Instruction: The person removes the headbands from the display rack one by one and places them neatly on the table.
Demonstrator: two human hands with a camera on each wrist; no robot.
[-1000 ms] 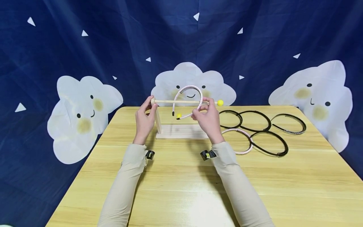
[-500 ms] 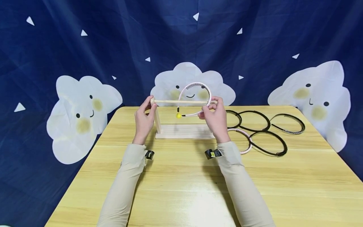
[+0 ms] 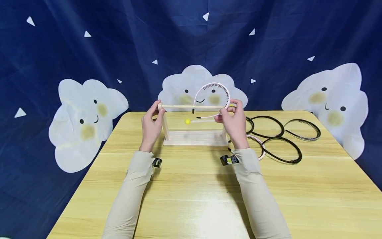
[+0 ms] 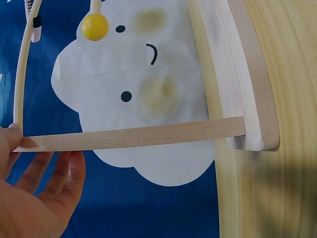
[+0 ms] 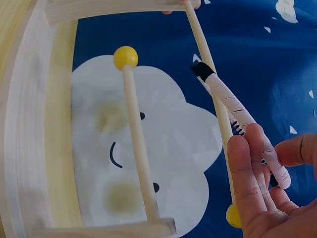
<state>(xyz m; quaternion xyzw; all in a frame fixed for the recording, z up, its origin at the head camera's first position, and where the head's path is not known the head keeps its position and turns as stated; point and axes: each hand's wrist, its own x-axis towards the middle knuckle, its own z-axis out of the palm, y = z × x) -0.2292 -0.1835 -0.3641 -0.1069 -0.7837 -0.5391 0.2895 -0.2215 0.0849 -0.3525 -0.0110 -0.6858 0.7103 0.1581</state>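
Observation:
A pale wooden stand (image 3: 195,138) has two rods with yellow ball ends. Its upper rod (image 3: 188,107) runs rightward from the left post (image 3: 165,126); the lower rod (image 3: 204,121) points left. My left hand (image 3: 151,125) grips the top of the left post, thumb in front; the left wrist view shows fingers (image 4: 74,173) beneath that end. In my right hand (image 3: 235,125) a pink toothed headband (image 3: 228,94) is pinched by one side, standing upright around the upper rod, black tips toward the left. The right fingers partly cover the upper rod's yellow ball (image 5: 233,216).
Several black headbands (image 3: 283,151) lie overlapping on the wooden table (image 3: 191,192) to the right, with another pink headband (image 3: 259,156) partly behind my right wrist. A dark patterned headband (image 3: 313,130) lies farthest right. A blue cloud-print curtain (image 3: 191,33) hangs behind.
My right hand has moved right along the upper rod with the pink headband, which has also risen slightly. It now reaches the rod's ball end. My left hand has kept its hold on the post.

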